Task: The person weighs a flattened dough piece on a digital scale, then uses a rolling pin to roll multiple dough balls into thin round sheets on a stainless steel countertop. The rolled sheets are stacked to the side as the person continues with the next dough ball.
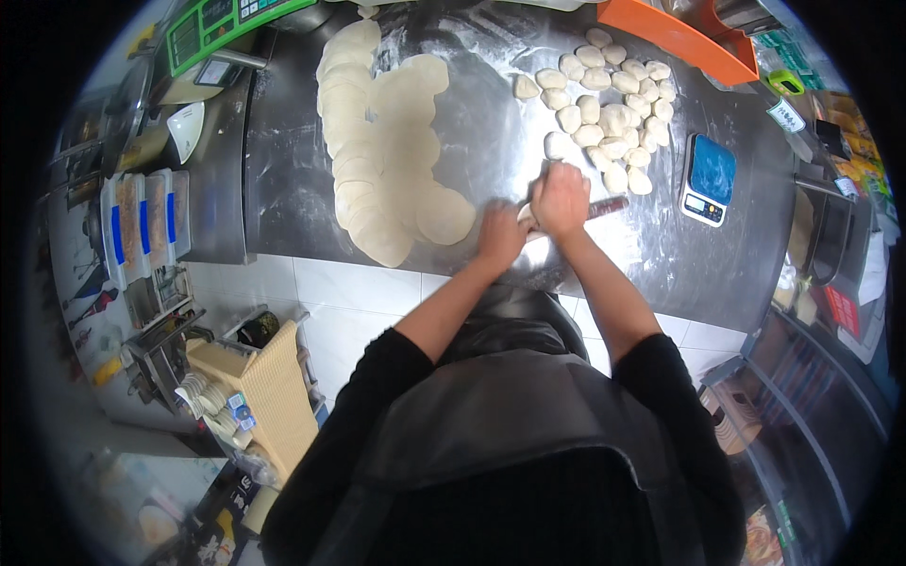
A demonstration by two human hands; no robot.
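Note:
My left hand [503,230] is at the edge of a small piece of dough [527,216], its fingers partly hidden. Over the same dough, my right hand [560,198] presses on a dark rolling pin [609,206], whose end sticks out to the right. A single dough ball [558,146] lies just beyond my hands. Farther back and to the right sits a cluster of small dough balls [612,120]. Rolled flat dough wrappers overlap in long rows [403,141] to the left. White flour [488,42] is scattered over the steel worktop [283,198].
A digital scale with a blue top [711,170] sits at the right. An orange tray [679,42] stands at the back right, a green-framed scale [219,32] at the back left. Clear containers [145,219] with blue strips are beyond the left edge.

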